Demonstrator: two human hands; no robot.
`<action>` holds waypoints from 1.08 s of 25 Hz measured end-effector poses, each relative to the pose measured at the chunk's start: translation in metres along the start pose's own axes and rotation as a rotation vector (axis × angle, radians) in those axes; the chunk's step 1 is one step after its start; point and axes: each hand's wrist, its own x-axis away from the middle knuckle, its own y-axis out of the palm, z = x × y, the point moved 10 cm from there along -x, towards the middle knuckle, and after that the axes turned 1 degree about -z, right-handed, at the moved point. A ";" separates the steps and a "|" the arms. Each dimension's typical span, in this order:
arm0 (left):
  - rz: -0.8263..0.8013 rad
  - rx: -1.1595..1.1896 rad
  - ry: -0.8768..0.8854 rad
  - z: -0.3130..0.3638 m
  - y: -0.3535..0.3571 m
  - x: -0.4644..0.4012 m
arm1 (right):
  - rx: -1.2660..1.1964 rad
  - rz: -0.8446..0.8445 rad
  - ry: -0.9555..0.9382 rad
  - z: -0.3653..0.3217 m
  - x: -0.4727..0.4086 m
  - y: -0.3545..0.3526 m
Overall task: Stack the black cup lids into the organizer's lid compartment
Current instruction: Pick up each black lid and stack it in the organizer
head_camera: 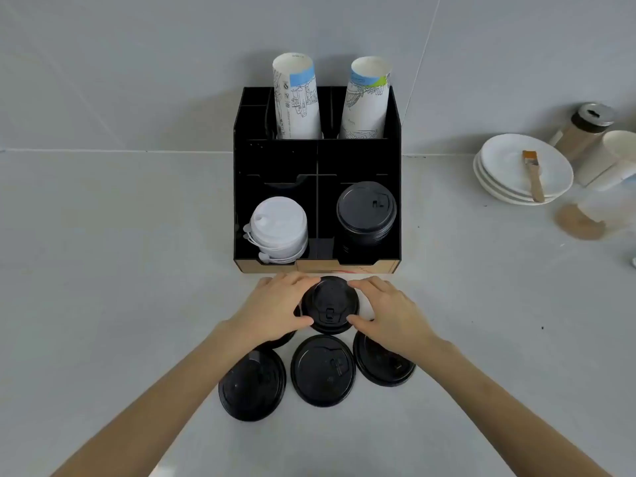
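A black organizer (pixel 241 187) stands against the wall. Its front right compartment holds a stack of black lids (pixel 366 211); the front left one holds white lids (pixel 278 228). Just in front of the organizer, my left hand (pixel 272 311) and my right hand (pixel 389 315) grip a small stack of black lids (pixel 330 304) from both sides, fingers curled round the rim. Three more black lids lie flat nearer to me: one at the left (pixel 252 385), one in the middle (pixel 322 370), one at the right (pixel 383 366), partly under my right hand. Another lid edge (pixel 278 342) peeks from under my left hand.
Two stacks of printed paper cups (pixel 296 98) (pixel 365 98) stand in the organizer's back compartments. At the right are stacked white plates (pixel 499 166) with a brush (pixel 533 173) on top, a lidded jar (pixel 585 129), a white paper cup (pixel 609 160) and a clear cup (pixel 592 215).
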 end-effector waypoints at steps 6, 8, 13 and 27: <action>0.006 -0.064 -0.031 -0.006 0.016 -0.004 | 0.000 0.011 -0.018 0.003 -0.006 0.012; 0.035 -0.067 -0.031 -0.008 0.016 -0.005 | -0.020 0.042 -0.031 0.003 -0.006 0.011; 0.064 -0.020 -0.046 -0.009 0.015 -0.005 | -0.102 0.065 -0.041 0.003 -0.005 0.013; 0.392 0.359 -0.014 0.019 -0.031 0.018 | -0.322 0.241 -0.136 -0.007 0.015 -0.026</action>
